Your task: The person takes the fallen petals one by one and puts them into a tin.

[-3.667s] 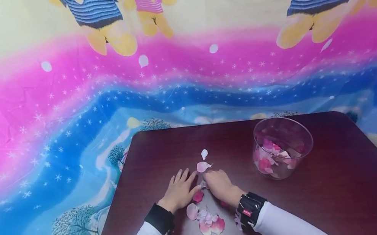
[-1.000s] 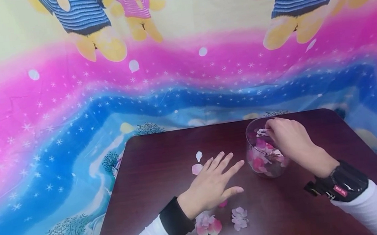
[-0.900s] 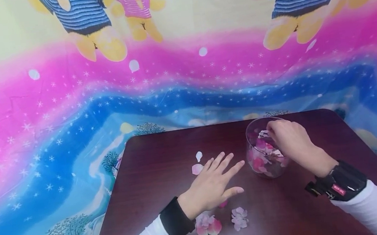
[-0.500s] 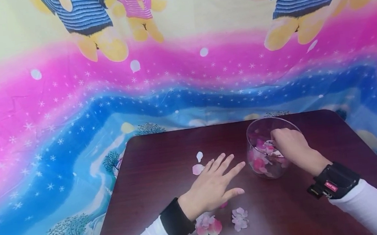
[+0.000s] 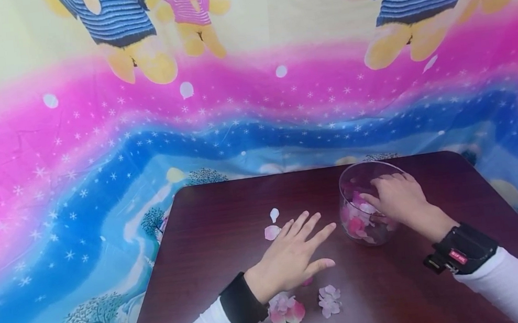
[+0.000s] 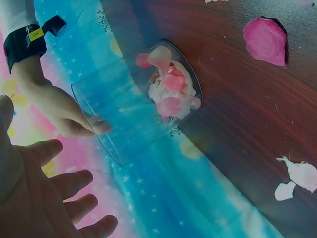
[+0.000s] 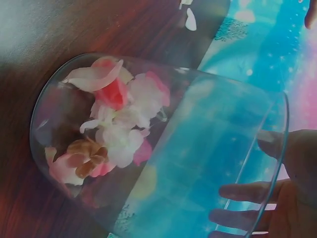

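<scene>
My right hand [image 5: 402, 199] reaches over the rim into a clear glass bowl [image 5: 380, 235], fingers spread and nothing between them in the right wrist view. Red, pink and white petals [image 7: 119, 134] lie on the bowl's bottom, with a brown flower piece [image 7: 88, 156] among them. Palm down, my left hand [image 5: 286, 261] is stretched out left of the bowl, fingers straight and apart. Just past its fingers are a pale pink petal [image 5: 273, 232] and a white petal [image 5: 274, 214]. A deep pink petal [image 6: 265, 40] shows in the left wrist view, partly hidden by the hand in the head view.
Nearer the front of the dark wooden table [image 5: 218, 223] lie a pink-and-white petal cluster [image 5: 286, 314] and a pale lilac cluster [image 5: 330, 300]. A printed cloth [image 5: 251, 88] hangs behind the table's far edge.
The right hand carried a pale petal piece from the table to the bowl, lowered it inside and let go, its fingers now spread. The left hand shifted right, then stayed still.
</scene>
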A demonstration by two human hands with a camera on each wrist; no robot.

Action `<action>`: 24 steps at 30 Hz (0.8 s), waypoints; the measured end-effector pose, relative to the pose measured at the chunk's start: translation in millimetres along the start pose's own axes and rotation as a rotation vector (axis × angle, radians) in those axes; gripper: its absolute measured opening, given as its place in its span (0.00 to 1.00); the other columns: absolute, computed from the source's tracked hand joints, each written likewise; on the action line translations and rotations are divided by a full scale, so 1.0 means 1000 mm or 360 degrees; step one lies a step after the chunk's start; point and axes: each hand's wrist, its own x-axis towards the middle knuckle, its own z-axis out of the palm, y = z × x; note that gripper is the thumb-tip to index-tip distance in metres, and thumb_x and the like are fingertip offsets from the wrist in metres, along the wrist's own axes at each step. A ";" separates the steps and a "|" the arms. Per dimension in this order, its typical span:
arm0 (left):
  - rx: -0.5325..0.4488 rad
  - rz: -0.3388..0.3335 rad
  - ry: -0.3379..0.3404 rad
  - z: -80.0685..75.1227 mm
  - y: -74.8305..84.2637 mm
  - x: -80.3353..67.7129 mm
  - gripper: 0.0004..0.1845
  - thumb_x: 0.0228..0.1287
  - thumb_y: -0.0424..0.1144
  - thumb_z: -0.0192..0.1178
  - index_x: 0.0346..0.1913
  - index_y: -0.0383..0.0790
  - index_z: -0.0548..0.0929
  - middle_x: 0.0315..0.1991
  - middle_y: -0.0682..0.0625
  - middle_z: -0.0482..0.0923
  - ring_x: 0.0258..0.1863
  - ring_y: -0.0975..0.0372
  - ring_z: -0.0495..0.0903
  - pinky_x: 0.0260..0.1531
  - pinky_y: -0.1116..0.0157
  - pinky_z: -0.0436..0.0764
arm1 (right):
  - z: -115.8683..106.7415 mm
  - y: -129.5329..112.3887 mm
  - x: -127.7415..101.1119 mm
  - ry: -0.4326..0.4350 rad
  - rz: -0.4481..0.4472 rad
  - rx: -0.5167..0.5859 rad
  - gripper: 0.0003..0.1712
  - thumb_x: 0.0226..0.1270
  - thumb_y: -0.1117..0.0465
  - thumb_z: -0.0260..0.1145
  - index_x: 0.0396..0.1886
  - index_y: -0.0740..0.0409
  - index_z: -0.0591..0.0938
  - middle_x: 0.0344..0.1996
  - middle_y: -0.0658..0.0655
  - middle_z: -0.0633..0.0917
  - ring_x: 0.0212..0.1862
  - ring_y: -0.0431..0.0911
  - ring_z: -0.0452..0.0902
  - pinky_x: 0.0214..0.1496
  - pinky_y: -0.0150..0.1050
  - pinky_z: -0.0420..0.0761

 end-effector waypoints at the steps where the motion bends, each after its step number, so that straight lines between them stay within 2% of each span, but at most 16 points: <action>1: 0.0001 -0.0002 0.0001 0.000 0.000 0.000 0.37 0.74 0.69 0.40 0.81 0.65 0.49 0.82 0.49 0.53 0.83 0.53 0.50 0.78 0.48 0.60 | -0.001 -0.001 0.000 0.0008 -0.0002 0.0006 0.30 0.70 0.42 0.63 0.54 0.65 0.84 0.49 0.68 0.87 0.55 0.67 0.80 0.64 0.67 0.70; 7: 0.0021 -0.0073 0.0029 0.001 -0.010 -0.004 0.38 0.74 0.69 0.42 0.81 0.65 0.50 0.82 0.49 0.52 0.83 0.53 0.48 0.79 0.47 0.57 | -0.004 -0.018 -0.005 0.0118 -0.0087 0.0073 0.36 0.71 0.38 0.60 0.62 0.63 0.80 0.62 0.72 0.79 0.67 0.69 0.69 0.72 0.69 0.60; 15: -0.0001 -0.0229 0.0055 0.007 -0.037 -0.016 0.38 0.74 0.68 0.44 0.81 0.63 0.52 0.82 0.48 0.52 0.83 0.51 0.48 0.80 0.46 0.52 | 0.001 -0.054 -0.017 0.0292 -0.0264 0.0195 0.41 0.66 0.36 0.65 0.71 0.56 0.74 0.72 0.70 0.69 0.75 0.68 0.59 0.76 0.67 0.53; 21: -0.0064 -0.0318 0.0085 0.007 -0.059 -0.029 0.39 0.73 0.66 0.47 0.81 0.59 0.54 0.82 0.45 0.54 0.83 0.48 0.48 0.78 0.42 0.54 | 0.014 -0.079 -0.028 0.0260 -0.0358 0.0217 0.46 0.63 0.31 0.66 0.74 0.51 0.71 0.75 0.66 0.67 0.78 0.65 0.57 0.79 0.65 0.51; 24: -0.0087 -0.0374 0.0112 0.008 -0.069 -0.034 0.38 0.73 0.66 0.48 0.81 0.58 0.56 0.81 0.44 0.55 0.82 0.47 0.49 0.78 0.41 0.53 | 0.025 -0.091 -0.035 0.0211 -0.0394 0.0232 0.47 0.62 0.30 0.65 0.75 0.48 0.70 0.76 0.64 0.66 0.78 0.63 0.57 0.79 0.64 0.54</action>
